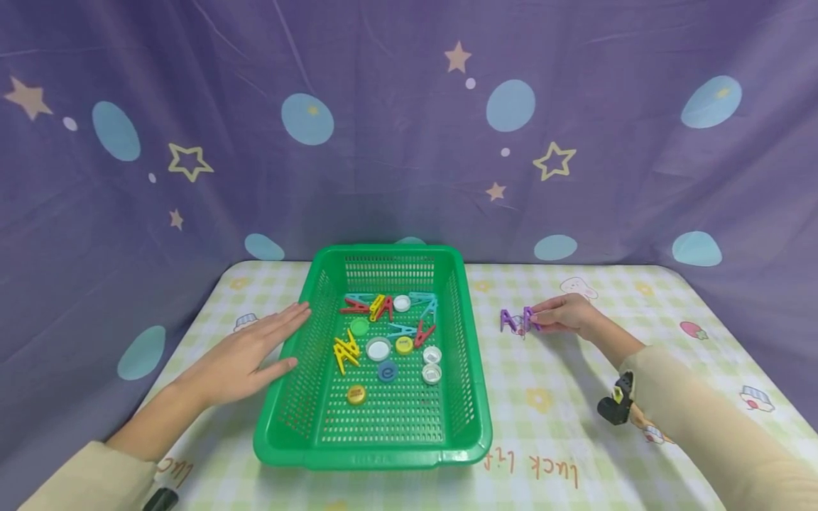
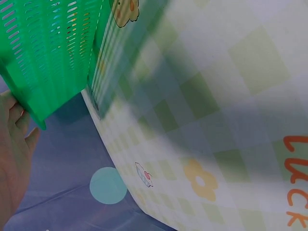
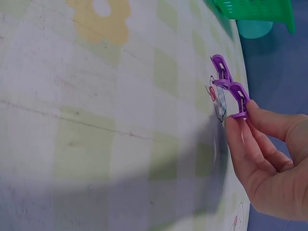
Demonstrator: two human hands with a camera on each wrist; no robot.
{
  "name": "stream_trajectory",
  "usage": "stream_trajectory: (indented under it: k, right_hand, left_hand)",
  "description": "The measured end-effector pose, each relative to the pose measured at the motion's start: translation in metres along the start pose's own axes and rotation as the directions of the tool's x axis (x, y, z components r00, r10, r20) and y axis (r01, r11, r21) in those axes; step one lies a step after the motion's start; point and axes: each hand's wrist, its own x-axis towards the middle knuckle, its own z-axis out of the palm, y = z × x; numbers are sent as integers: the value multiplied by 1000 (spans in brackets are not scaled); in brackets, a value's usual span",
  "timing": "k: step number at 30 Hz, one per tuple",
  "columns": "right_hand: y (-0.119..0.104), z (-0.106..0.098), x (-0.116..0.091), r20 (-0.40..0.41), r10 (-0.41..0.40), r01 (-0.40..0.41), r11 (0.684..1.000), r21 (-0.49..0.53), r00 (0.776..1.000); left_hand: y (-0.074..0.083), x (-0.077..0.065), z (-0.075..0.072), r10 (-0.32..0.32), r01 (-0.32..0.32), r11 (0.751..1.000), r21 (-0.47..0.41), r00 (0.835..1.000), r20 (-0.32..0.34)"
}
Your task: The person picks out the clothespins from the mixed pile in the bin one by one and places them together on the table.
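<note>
My right hand point(image 1: 565, 314) pinches a purple clothespin point(image 3: 240, 100) between thumb and fingertips, close over the tablecloth. A second purple clothespin point(image 1: 508, 321) stands right beside it, on the side toward the basket. At the left, my left hand point(image 1: 249, 355) rests with straight fingers at the rim of a green plastic basket point(image 1: 373, 458). Inside the basket lie several clothespins, among them yellow clothespins point(image 1: 346, 351), a red clothespin point(image 1: 424, 333) and a light blue clothespin point(image 1: 402, 330). Several bottle caps lie among them, including a blue cap point(image 1: 387, 371) and a gold cap point(image 1: 356, 394).
A checked tablecloth point(image 1: 511, 411) with printed cakes, flowers and lettering covers the table. Behind it hangs a purple curtain point(image 1: 396, 191) with stars and blue ovals. A black strap device point(image 1: 616, 404) sits at the right wrist.
</note>
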Motion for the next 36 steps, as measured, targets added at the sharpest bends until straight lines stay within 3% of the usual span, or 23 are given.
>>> stream_trajectory:
  k: [8,18,31,36]
  right_hand:
    - [3,8,4,-59,-12,13,1000,22,998]
    - [4,15,8,-135,-24,14,997,-78,991]
    - [-1,20,9,-252,-4,-52,975,-214,968]
    - [0,20,10,-267,-8,-53,974,-220,964]
  left_hand:
    - [-1,0,2,-1,1,1000,6,1000,-8]
    - [1,0,1,-11,11,1000,1,1000,3]
    - [0,-1,2,-5,5,1000,7,1000,2]
    - [0,-1,1,-7,7,1000,4,1000,2]
